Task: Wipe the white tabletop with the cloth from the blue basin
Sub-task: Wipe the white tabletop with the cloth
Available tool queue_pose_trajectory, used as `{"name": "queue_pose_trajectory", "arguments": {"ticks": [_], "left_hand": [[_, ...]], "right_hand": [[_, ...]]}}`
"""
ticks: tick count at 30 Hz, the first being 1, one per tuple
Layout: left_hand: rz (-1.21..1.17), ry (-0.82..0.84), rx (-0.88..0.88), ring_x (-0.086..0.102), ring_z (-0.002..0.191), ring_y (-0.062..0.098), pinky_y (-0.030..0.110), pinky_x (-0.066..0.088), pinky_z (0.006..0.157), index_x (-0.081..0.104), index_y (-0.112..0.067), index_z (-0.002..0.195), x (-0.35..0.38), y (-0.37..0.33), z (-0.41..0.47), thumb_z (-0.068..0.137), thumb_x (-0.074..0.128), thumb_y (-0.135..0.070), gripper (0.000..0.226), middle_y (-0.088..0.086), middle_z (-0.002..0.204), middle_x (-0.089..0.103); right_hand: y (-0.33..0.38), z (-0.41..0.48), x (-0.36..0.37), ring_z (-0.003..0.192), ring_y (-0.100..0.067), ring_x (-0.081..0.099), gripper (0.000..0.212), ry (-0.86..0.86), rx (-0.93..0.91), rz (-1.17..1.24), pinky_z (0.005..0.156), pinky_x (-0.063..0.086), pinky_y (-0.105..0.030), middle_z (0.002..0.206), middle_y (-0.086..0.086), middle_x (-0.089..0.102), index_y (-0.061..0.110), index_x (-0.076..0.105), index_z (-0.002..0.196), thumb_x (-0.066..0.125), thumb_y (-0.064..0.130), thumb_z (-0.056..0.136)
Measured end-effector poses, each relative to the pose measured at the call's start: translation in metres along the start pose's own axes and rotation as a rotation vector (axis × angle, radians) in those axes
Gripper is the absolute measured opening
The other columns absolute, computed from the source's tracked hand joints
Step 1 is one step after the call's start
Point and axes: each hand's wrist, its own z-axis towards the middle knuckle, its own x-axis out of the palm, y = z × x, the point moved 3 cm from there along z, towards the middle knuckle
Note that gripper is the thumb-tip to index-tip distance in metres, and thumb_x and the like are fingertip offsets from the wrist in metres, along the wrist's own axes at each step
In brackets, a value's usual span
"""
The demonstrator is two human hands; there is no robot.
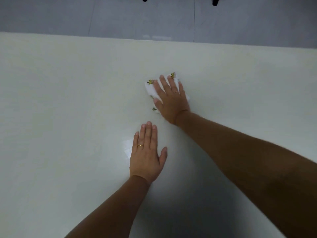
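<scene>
The right hand [171,98] lies flat, fingers spread, pressing the white cloth [151,88] onto the white worktop [68,100] just right of frame centre. Below it, the left hand [147,152] rests open and empty, palm down on the worktop

Two bare hands flat on the white table

The right hand [171,100] presses a folded white cloth [150,88] under spread fingers [163,83], its printed edge showing beyond the fingertips. The left hand [147,152] lies palm-down on the table [68,100], nearer the person, empty.
</scene>
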Motion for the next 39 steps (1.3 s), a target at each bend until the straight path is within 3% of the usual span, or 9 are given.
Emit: {"name": "queue_pose_trajectory", "arguments": {"ticks": [3, 8, 15, 17, 20, 24, 31, 35, 39], "left_hand": [[-0.03, -0.017, 0.017, 0.001, 0.148, 0.024, 0.041, 0.006, 0.12, 0.012, -0.008, 0.152, -0.001, 0.0, 0.0, 0.094, 0.029, -0.048, 0.072, 0.01, 0.16, 0.007], [-0.034, -0.036, 0.006, 0.005, 0.148, 0.025, 0.044, 0.008, 0.12, 0.017, -0.007, 0.151, -0.002, 0.0, 0.0, 0.094, 0.029, -0.047, 0.071, 0.011, 0.16, 0.012], [-0.004, -0.023, -0.002, 0.008, 0.148, 0.026, 0.047, 0.009, 0.119, 0.017, -0.009, 0.151, -0.002, -0.001, 0.002, 0.094, 0.024, -0.051, 0.071, 0.01, 0.159, 0.014], [-0.032, -0.052, 0.015, 0.01, 0.148, 0.026, 0.046, 0.009, 0.119, 0.021, -0.007, 0.15, -0.007, -0.005, 0.011, 0.094, 0.029, -0.049, 0.071, 0.012, 0.158, 0.017], [-0.069, -0.101, 0.014, 0.01, 0.147, 0.027, 0.042, 0.005, 0.12, 0.022, -0.005, 0.15, -0.019, -0.017, 0.047, 0.094, 0.03, -0.048, 0.07, 0.013, 0.158, 0.018], [-0.071, -0.064, -0.057, -0.007, 0.148, 0.024, 0.038, -0.006, 0.12, 0.003, -0.008, 0.151, -0.026, -0.031, 0.098, 0.096, 0.021, -0.051, 0.073, 0.011, 0.161, 0.001], [-0.035, -0.084, -0.08, -0.01, 0.147, 0.022, 0.038, -0.007, 0.12, 0.003, -0.009, 0.152, -0.018, -0.034, 0.104, 0.095, 0.016, -0.054, 0.073, 0.009, 0.161, 0.002], [-0.029, -0.087, -0.084, -0.009, 0.147, 0.022, 0.038, -0.006, 0.119, 0.005, -0.008, 0.152, -0.018, -0.035, 0.104, 0.094, 0.024, -0.052, 0.075, 0.01, 0.161, 0.001], [-0.013, -0.072, -0.098, -0.006, 0.148, 0.023, 0.039, -0.003, 0.119, 0.007, -0.008, 0.152, -0.017, -0.036, 0.105, 0.094, 0.026, -0.052, 0.075, 0.01, 0.16, 0.004]], "right_hand": [[-0.06, 0.006, -0.005, 0.147, -0.024, 0.004, 0.057, 0.03, 0.005, -0.085, 0.116, 0.002, -0.047, 0.16, -0.003, 0.004, 0.023, 0.01, 0.151, 0.026, 0.04, 0.099], [-0.067, 0.022, -0.01, 0.147, -0.027, -0.004, 0.057, -0.046, 0.677, 0.137, 0.116, -0.003, -0.05, 0.16, -0.003, -0.003, 0.022, 0.003, 0.151, 0.022, 0.04, 0.1], [-0.019, 0.042, -0.011, 0.147, -0.023, 0.005, 0.057, 0.012, -0.077, -0.015, 0.117, 0.001, -0.047, 0.16, -0.001, 0.006, 0.024, 0.011, 0.151, 0.027, 0.039, 0.098], [-0.056, 0.049, -0.013, 0.147, -0.022, 0.003, 0.057, 0.018, -0.073, -0.074, 0.117, 0.002, -0.047, 0.16, 0.0, 0.004, 0.024, 0.009, 0.151, 0.026, 0.039, 0.099], [-0.112, 0.054, -0.021, 0.147, -0.021, -0.003, 0.056, 0.004, 0.308, 0.052, 0.117, -0.002, -0.046, 0.16, 0.001, -0.003, 0.025, 0.005, 0.151, 0.023, 0.039, 0.1], [-0.078, 0.067, -0.017, 0.146, -0.026, -0.006, 0.057, -0.025, 0.614, 0.135, 0.116, -0.005, -0.05, 0.16, -0.001, -0.005, 0.025, 0.002, 0.151, 0.021, 0.041, 0.1], [-0.035, 0.081, -0.016, 0.147, -0.022, 0.004, 0.056, 0.0, -0.07, 0.007, 0.116, 0.001, -0.048, 0.16, 0.001, 0.007, 0.026, 0.013, 0.15, 0.029, 0.038, 0.098], [-0.124, 0.087, -0.025, 0.147, -0.021, -0.002, 0.055, -0.024, 0.319, 0.054, 0.117, -0.001, -0.049, 0.16, 0.002, -0.001, 0.025, 0.007, 0.151, 0.024, 0.038, 0.1], [-0.105, 0.101, -0.024, 0.146, -0.027, -0.004, 0.057, -0.072, 0.61, 0.12, 0.116, -0.005, -0.052, 0.16, -0.001, -0.002, 0.023, 0.004, 0.151, 0.021, 0.04, 0.099]]}}
